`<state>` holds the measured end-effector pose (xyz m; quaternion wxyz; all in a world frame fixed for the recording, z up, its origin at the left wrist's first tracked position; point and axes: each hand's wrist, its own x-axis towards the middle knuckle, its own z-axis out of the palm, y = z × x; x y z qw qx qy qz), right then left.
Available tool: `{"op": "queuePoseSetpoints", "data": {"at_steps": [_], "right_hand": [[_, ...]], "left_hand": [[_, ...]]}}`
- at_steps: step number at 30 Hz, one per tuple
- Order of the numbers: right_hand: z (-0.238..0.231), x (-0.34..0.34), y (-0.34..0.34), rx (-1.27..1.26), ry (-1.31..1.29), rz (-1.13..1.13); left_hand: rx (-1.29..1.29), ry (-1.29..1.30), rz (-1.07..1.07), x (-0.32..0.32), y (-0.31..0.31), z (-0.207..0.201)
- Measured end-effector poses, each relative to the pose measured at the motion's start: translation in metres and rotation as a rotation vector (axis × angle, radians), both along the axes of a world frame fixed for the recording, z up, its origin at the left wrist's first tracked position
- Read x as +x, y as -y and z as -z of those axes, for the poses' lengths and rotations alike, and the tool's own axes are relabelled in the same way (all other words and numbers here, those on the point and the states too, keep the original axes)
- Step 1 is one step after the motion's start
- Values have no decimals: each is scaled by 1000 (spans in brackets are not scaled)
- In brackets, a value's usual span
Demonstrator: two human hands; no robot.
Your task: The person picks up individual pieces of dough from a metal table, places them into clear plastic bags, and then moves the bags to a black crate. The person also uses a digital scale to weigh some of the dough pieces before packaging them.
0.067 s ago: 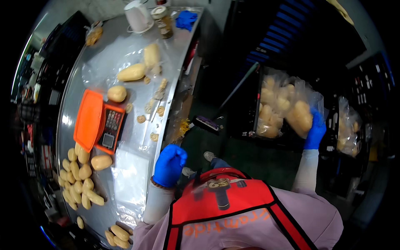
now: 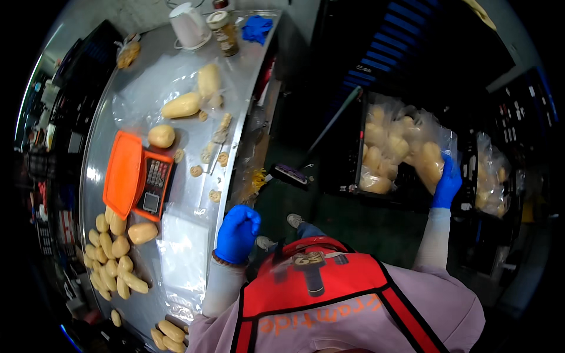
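My right hand (image 2: 448, 183), in a blue glove, grips the side of a clear bag of peeled potatoes (image 2: 430, 163) at the right end of a black crate (image 2: 360, 154). Its fingertips are partly hidden behind the plastic. Other clear bags of peeled potatoes (image 2: 398, 146) sit beside it in the crate. My left hand (image 2: 236, 234), also gloved in blue, hovers by the near edge of the steel table (image 2: 132, 88) with its fingers curled in. Nothing shows in it. Flat clear plastic bags (image 2: 184, 250) lie on the table just left of it.
An orange scale (image 2: 123, 175) stands on the table, with loose peeled potatoes (image 2: 110, 265) in front. Larger peeled potatoes (image 2: 181, 106) and cut slices (image 2: 196, 171) lie farther back, near a white kettle (image 2: 189, 26) and a jar (image 2: 223, 35). A broom (image 2: 291, 174) rests on the floor between table and crate.
The bag of peeled potatoes in my right hand has shifted slightly and tilted against the crate's right end. My left hand has hardly moved.
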<state>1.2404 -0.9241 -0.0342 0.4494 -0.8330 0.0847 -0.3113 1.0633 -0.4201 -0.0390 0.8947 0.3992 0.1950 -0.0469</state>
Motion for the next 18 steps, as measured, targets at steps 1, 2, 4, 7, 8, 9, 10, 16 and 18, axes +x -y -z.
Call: {"op": "queuePoseSetpoints", "data": {"at_steps": [1,2,4,7,8,9,10,16,18], "right_hand": [[17,6,24,-18,-58,131],[40,14,56,-41,-118,257],[104,30,125,-27,-112,485],[168,61,176,85,-336,680],[187,74,179,131,-462,712],[202,82,181,215,-571,729],[217,87,187,293,-684,739],[307,107,167,-132,-856,589],[317,118,155,-296,-836,516]], "left_hand": [[-40,-49,-28,5,2,6],[-51,-71,-44,8,5,12],[-77,-110,-77,16,9,24],[20,-43,-49,16,7,44],[99,-24,-42,13,4,47],[121,-93,-69,11,7,42],[142,-162,-105,12,11,38],[185,-136,-249,-45,-20,55],[52,-200,-406,-74,-30,56]]}}
